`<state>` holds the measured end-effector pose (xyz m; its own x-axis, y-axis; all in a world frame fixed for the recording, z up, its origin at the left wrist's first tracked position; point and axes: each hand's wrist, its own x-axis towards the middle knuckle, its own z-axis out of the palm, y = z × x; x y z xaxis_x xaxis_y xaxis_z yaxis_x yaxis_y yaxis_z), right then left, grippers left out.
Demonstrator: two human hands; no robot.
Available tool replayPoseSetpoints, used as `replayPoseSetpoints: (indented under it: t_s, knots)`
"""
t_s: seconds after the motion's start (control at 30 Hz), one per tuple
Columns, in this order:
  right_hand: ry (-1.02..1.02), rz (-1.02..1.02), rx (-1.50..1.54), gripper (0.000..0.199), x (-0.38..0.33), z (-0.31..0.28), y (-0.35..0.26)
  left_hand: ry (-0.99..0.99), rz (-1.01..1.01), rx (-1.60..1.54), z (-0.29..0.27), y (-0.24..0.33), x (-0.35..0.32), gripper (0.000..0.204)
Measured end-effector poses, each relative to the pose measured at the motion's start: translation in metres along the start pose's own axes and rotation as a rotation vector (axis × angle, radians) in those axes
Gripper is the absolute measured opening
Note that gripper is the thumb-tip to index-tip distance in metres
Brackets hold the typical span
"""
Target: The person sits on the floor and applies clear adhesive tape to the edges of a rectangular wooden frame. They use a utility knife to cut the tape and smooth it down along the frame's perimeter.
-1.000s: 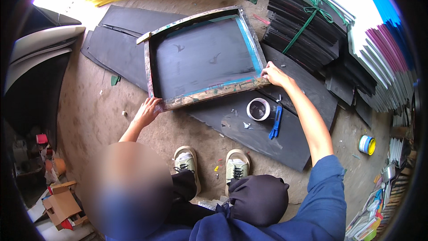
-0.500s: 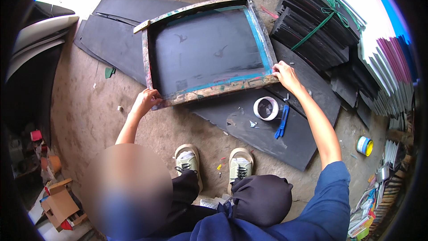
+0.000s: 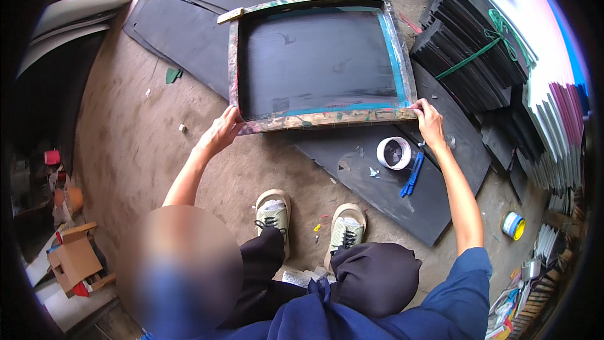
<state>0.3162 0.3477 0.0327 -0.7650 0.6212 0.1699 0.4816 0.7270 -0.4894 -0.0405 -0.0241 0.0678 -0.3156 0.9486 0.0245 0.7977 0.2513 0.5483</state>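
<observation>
Lying before me is a rectangular printing screen (image 3: 329, 119), a paint-stained wooden frame around a dark, smooth sheet with blue tape along its inner edges. My left hand (image 3: 220, 132) grips its near left corner, fingers closed over the wood. At the near right corner, my right hand (image 3: 431, 127) pinches the frame between thumb and fingers. A small wooden block (image 3: 230, 16) sits at the far left corner. Whether the near edge is lifted off what lies below, I cannot tell. Closest to my right hand are a white ring-shaped roll (image 3: 382, 156) and a blue utility knife (image 3: 412, 175).
Large black sheets (image 3: 402, 204) lie on the floor (image 3: 145, 145) beneath the screen. To the right stand black sheets (image 3: 469, 56) tied with green string, and upright pale sheets (image 3: 553, 126). A yellow-and-blue can (image 3: 514, 226) is at right. A cardboard box (image 3: 75, 258) lies lower left.
The view has turned, so the screen and floor things appear shifted right. Both hands stay on the near corners; my right hand has slid slightly closer along the frame.
</observation>
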Motion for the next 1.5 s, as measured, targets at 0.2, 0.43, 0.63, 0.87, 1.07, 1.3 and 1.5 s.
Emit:
replayPoseSetpoints:
  t_s: [0.2, 0.43, 0.63, 0.87, 1.07, 1.3, 1.5]
  knots:
    - [0.080, 0.122, 0.278, 0.004, -0.018, 0.001, -0.006, -0.030, 0.057, -0.019, -0.012, 0.015, -0.020, 0.019]
    - [0.248, 0.189, 0.349, 0.004, -0.035, 0.017, -0.009, -0.061, -0.092, -0.034, -0.047, 0.044, -0.027, 0.015]
    - [0.300, 0.226, 0.442, 0.003, -0.049, 0.037, -0.002, -0.009, -0.061, 0.016, -0.054, 0.064, -0.041, 0.016]
    - [0.182, 0.232, 0.452, 0.004, -0.047, 0.032, -0.003, -0.015, -0.049, 0.005, -0.059, 0.077, -0.049, 0.016]
    - [0.115, 0.050, 0.262, 0.005, -0.054, 0.025, -0.002, 0.027, -0.013, -0.037, -0.046, 0.078, -0.061, 0.014]
    - [0.038, -0.016, 0.323, 0.033, -0.051, 0.011, -0.014, 0.142, 0.047, -0.151, -0.046, 0.092, -0.054, 0.012]
    - [0.070, -0.087, 0.059, 0.021, -0.022, 0.020, -0.003, 0.072, -0.311, -0.657, -0.057, 0.088, -0.032, 0.018]
